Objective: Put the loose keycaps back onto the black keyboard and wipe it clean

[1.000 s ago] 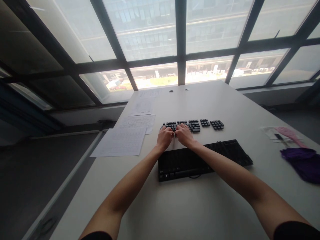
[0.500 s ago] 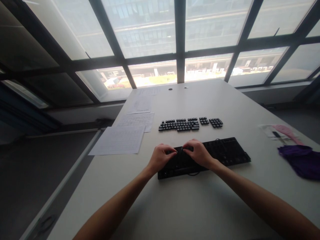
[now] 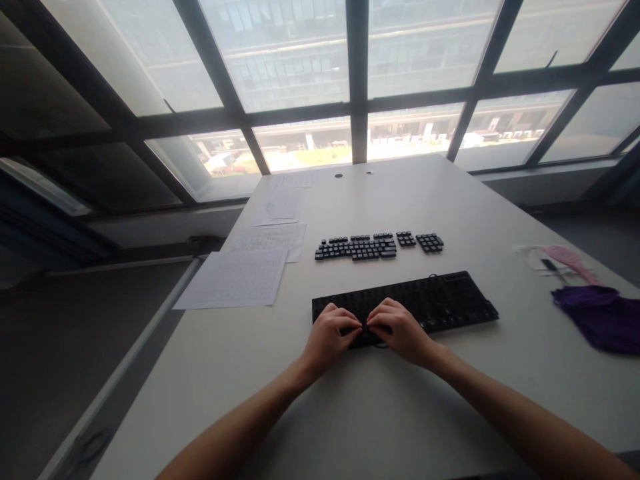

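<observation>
A black keyboard base [image 3: 453, 297] with most of its keycaps off lies at a slant on the white table. My left hand [image 3: 330, 335] is over its front left part, thumb and fingers pinched together. Close beside it, my right hand [image 3: 397, 329] is pinched the same way, and the fingertips of both hands nearly meet at the base's front edge. Something small and dark may be between them, but I cannot make it out. Behind the base, loose black keycaps [image 3: 373, 249] stand in rows, with smaller groups of keycaps [image 3: 430, 243] to the right.
Printed paper sheets [image 3: 235, 277] lie along the table's left edge. At the right are a purple cloth [image 3: 597, 317], a pink object [image 3: 570, 259] and a dark slim tool [image 3: 553, 268]. Large windows [image 3: 295, 60] rise beyond the table's far end.
Both hands have moved down toward me, from the middle of the keyboard base to its front edge, and their fingertips have come closer together. The view has shifted slightly.
</observation>
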The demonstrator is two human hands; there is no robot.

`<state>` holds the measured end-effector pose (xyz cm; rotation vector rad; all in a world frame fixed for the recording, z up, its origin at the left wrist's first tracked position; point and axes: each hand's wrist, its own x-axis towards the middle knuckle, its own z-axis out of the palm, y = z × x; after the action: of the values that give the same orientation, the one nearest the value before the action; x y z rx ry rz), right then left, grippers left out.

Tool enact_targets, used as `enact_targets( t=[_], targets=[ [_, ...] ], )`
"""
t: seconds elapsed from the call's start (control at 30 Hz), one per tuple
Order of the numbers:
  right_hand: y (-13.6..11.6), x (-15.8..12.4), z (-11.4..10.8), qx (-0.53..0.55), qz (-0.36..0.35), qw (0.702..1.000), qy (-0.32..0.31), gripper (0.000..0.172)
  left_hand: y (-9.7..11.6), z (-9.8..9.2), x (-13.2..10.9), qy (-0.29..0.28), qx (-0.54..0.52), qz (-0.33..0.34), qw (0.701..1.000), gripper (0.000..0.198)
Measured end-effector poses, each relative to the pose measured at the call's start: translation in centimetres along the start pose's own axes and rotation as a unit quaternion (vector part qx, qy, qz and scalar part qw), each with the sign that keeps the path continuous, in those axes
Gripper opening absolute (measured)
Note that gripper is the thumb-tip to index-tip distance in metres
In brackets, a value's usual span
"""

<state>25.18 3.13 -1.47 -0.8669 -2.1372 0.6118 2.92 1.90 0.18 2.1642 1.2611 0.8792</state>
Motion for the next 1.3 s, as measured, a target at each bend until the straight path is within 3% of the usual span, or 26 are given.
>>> enact_targets(
  t=[0.23,0.57,1.3],
  targets=[
    [-0.7,-0.1,-0.1,-0.080,-0.027,0.996,-0.020,0.016,0.5,0.4,-0.7,0.006,0.084,0.074,0.994,0.012],
    [-1.6,-0.3,-0.2,-0.123,0.005,0.992,-0.036,0.012,1.0,0.8,-1.3,0.014,0.135,0.105,0.985,0.016],
    [-1.8,-0.5,0.1,-0.168,0.013,0.985,-0.038,0.011,0.7,1.3,-1.6,0.008,0.156,0.093,0.983,0.012]
  ],
)
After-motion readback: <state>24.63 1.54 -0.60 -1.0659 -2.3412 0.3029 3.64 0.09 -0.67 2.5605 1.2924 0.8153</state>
